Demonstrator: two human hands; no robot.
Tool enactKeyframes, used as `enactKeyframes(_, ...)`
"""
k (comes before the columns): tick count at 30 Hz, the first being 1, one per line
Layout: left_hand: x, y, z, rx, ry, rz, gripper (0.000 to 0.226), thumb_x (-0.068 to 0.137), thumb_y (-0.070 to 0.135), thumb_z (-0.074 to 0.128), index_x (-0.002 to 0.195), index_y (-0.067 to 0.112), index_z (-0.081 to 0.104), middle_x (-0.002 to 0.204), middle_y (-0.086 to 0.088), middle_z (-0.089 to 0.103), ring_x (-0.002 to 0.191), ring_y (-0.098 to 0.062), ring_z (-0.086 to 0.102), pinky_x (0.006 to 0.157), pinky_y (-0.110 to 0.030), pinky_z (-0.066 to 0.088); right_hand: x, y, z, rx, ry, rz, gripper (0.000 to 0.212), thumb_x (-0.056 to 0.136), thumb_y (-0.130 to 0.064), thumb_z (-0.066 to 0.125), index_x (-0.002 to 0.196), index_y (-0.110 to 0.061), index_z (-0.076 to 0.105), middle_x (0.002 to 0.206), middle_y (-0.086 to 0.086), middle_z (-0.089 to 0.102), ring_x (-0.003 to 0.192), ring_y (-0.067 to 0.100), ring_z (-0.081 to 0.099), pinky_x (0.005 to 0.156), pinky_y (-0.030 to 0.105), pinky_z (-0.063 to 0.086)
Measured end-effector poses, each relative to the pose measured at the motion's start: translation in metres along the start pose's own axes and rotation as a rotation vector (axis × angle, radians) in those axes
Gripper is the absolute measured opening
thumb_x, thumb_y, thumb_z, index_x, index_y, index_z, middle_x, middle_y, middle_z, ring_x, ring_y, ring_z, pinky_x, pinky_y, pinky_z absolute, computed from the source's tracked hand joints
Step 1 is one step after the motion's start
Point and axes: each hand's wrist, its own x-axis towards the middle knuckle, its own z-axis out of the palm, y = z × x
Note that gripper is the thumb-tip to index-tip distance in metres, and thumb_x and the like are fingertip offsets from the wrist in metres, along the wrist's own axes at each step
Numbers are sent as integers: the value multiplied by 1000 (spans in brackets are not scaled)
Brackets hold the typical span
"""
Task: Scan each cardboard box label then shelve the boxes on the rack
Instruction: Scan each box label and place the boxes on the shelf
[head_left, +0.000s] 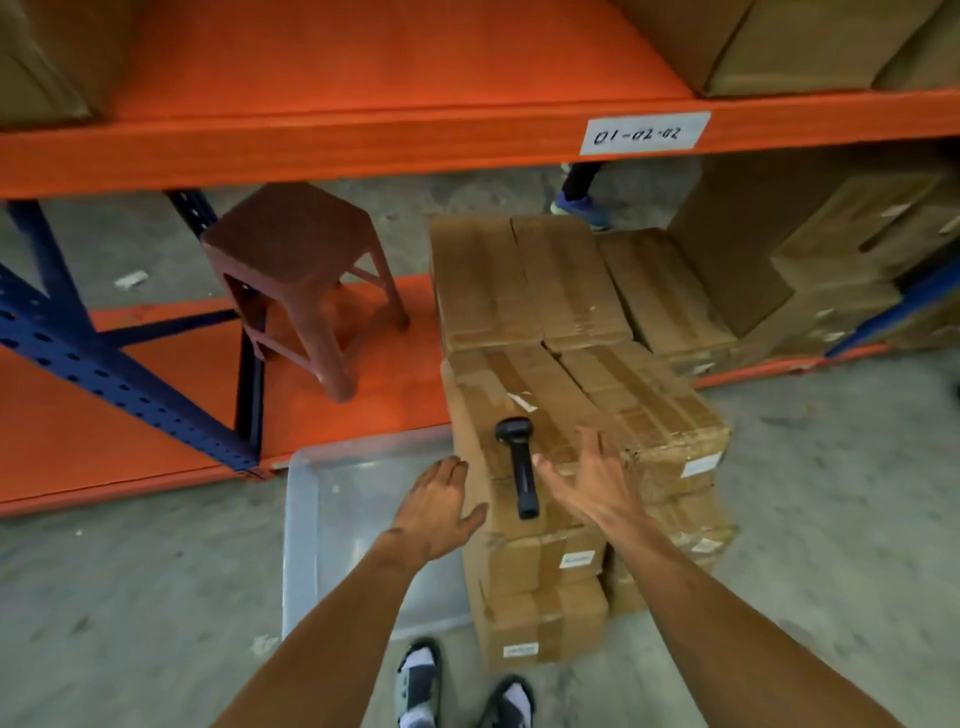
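A stack of taped cardboard boxes (649, 415) stands on the floor in front of the orange rack (363, 140). A black handheld scanner (521, 467) lies on the top near-left box. My left hand (436, 506) is open at the left side of that box, fingers straight. My right hand (592, 478) is open just right of the scanner, fingers spread over the box top, holding nothing. White labels (577, 560) show on the box ends facing me. More boxes (524, 280) sit on the low shelf behind the stack.
A clear plastic bin (306, 525) lies on the floor left of the stack. A brown plastic stool (296, 270) stands on the low shelf. Blue rack uprights (88, 353) rise at left. Another person's shoe (582, 208) shows behind. Boxes fill the right shelf (810, 249).
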Motion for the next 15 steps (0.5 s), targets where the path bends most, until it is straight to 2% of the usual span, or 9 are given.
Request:
enactKeyframes(3, 34, -8, 32, -13, 18, 13, 75, 98, 49, 51, 153, 3, 31, 158, -15, 35, 147, -27, 30, 120, -31, 17, 29, 5, 33, 43, -4, -3, 82, 94, -65, 60, 156, -19, 31, 154, 15, 41, 136, 37, 49, 100, 43, 47)
enactKeyframes(8, 69, -20, 63, -75, 47, 114, 53, 94, 33, 65, 133, -2, 55, 137, -19, 56, 128, -35, 51, 109, -37, 39, 75, 1, 66, 111, -4, -3, 86, 92, -62, 65, 155, -15, 30, 144, 18, 50, 127, 41, 57, 99, 46, 51)
enactKeyframes(11, 74, -24, 75, -86, -3, 172, 41, 96, 27, 61, 129, 2, 60, 135, -14, 57, 124, -31, 54, 103, -36, 43, 92, -2, 78, 190, -60, 67, 87, 87, -62, 71, 152, -21, 31, 136, 17, 58, 123, 41, 60, 98, 46, 52)
enactKeyframes(13, 72, -25, 81, -112, 20, 153, 39, 97, 21, 59, 133, 4, 59, 138, -12, 56, 126, -30, 53, 103, -35, 44, 97, -2, 87, 189, -119, 98, 77, 87, -53, 75, 145, -23, 36, 118, 12, 63, 117, 38, 64, 90, 40, 52)
enactKeyframes(15, 72, -23, 84, -113, 46, 144, 38, 97, 18, 60, 131, 1, 61, 136, -14, 59, 125, -31, 55, 102, -36, 46, 98, 1, 91, 213, -141, 128, 58, 90, -42, 75, 133, -23, 41, 106, 6, 61, 111, 36, 65, 81, 34, 48)
